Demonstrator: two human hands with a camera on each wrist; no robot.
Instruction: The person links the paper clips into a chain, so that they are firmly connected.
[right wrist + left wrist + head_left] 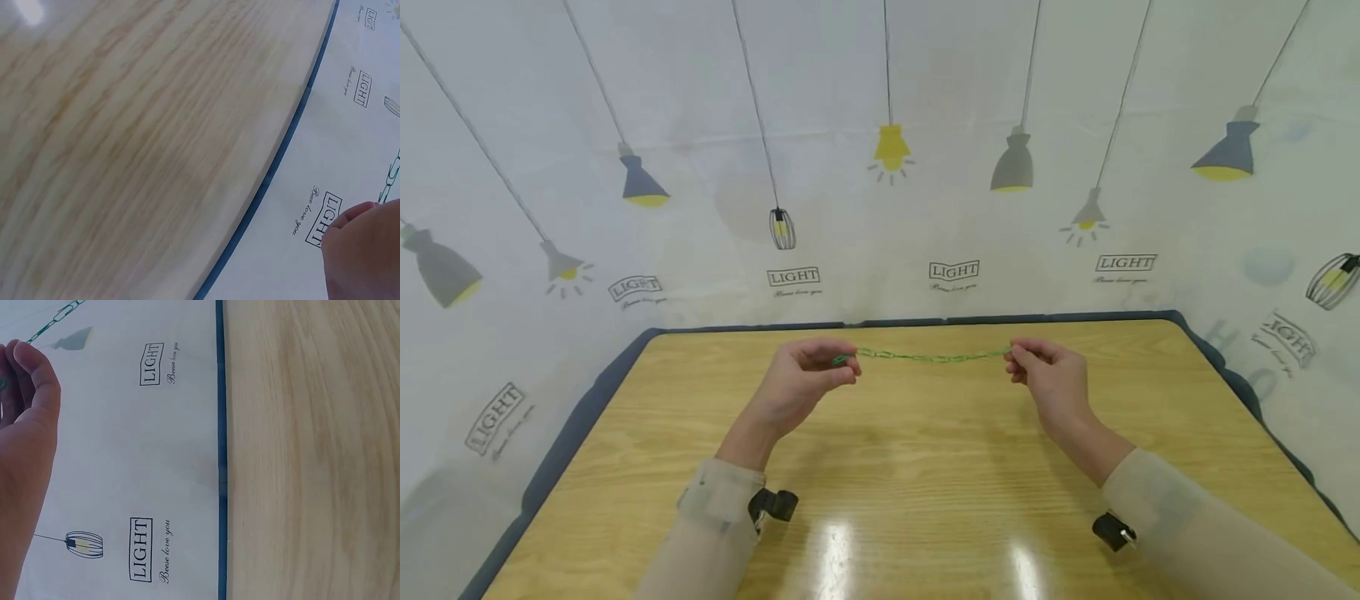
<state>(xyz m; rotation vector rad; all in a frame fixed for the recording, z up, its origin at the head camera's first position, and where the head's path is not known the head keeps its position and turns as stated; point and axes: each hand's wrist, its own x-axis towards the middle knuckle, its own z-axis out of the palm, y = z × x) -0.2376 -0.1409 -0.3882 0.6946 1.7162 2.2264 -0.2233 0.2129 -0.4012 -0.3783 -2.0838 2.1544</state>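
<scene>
A chain of linked green paper clips (936, 359) stretches between my two hands, above the far part of the table and sagging slightly in the middle. My left hand (797, 379) pinches it near its left end, and a short green piece shows between the thumb and fingers. At the other end, my right hand (1052, 379) grips the last part between thumb and forefinger. In the left wrist view the chain (62, 312) runs up from the fingertips. Only the back part of the right hand (362, 250) appears in the right wrist view, hiding its grip.
Beneath the hands lies a wooden table (910, 467) with a dark blue edge strip (745, 327). A white curtain (835, 167) printed with hanging lamps and the word LIGHT encloses the back and sides. Black straps with small clips (773, 504) sit at both wrists.
</scene>
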